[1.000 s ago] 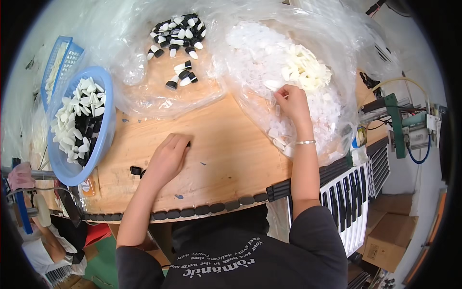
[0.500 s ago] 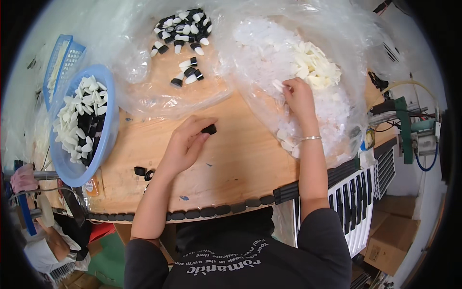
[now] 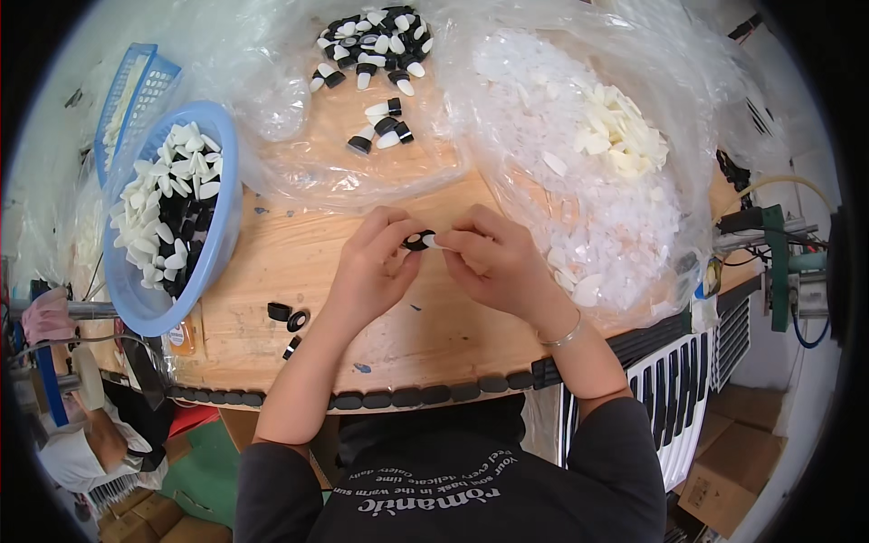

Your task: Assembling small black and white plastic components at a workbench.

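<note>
Drawn in from the clear plastic sheeting [image 3: 711, 100], the right hand [image 3: 489, 253] pinches a white piece [image 3: 430, 241] at the black ring [image 3: 413, 244] gripped by the left hand [image 3: 373, 262], so both parts now meet over the table [image 3: 462, 335].

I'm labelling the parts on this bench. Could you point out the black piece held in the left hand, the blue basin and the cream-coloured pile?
Black piece [image 3: 415, 243]: head view, on its visible middle.
Blue basin [image 3: 230, 195]: head view, right-hand wall.
Cream-coloured pile [image 3: 623, 136]: head view, near its middle.
</note>
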Demonstrator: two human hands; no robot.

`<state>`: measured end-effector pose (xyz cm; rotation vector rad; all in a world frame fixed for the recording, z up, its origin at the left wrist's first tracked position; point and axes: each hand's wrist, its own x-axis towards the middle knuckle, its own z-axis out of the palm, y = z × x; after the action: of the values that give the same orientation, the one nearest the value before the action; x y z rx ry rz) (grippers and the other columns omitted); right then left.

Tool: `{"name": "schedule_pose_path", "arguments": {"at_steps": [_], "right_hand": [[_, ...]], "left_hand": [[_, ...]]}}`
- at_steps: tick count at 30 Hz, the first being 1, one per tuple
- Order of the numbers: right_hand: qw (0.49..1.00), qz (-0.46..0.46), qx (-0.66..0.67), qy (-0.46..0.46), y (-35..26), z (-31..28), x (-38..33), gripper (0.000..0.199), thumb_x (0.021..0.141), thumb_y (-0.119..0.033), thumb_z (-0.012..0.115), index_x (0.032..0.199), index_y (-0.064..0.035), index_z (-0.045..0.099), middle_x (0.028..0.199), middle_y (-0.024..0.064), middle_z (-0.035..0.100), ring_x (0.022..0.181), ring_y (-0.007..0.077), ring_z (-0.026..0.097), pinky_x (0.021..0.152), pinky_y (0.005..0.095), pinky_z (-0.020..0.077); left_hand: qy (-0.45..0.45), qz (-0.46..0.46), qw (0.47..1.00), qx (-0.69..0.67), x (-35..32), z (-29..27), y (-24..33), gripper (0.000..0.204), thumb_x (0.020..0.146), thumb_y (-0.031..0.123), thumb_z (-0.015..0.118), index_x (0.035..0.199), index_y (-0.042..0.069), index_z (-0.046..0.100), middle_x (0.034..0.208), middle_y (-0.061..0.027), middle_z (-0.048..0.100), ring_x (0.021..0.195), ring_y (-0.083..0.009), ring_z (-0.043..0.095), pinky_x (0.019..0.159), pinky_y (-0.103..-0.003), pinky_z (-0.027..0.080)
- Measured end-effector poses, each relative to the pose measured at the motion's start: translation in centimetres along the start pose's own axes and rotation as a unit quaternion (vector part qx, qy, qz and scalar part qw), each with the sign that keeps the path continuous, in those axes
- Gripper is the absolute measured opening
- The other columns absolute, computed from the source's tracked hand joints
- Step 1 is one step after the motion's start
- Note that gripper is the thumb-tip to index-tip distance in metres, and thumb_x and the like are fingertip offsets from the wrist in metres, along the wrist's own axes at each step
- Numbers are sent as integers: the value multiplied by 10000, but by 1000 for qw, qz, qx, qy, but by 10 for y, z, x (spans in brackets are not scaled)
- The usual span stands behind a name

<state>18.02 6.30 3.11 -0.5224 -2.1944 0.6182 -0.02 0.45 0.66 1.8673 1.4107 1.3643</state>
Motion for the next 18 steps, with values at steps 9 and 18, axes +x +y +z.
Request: {"name": "schedule_pose_path", "arguments": {"at_steps": [9,18], "right_hand": [[998,-27,-50,10,1,19,-5,222,719,35,672,921,-52,639,790,72,559,605,192,560,509,285,456],[1000,-25,-13,5,-1,19,-4,219,729,55,658,921,-48,642,800,78,559,583,189,546,499,274,443]], "left_hand": [[-6,-6,1000,23,-2,1,2,353,672,-100,668,1003,16,633,974,-85,593,715,-152,552,611,-246,472],[-3,-14,1000,14,-4,-1,1,363,668,-104,652,1010,15,638,975,-85,595,710,-151,554,619,-244,477]]}}
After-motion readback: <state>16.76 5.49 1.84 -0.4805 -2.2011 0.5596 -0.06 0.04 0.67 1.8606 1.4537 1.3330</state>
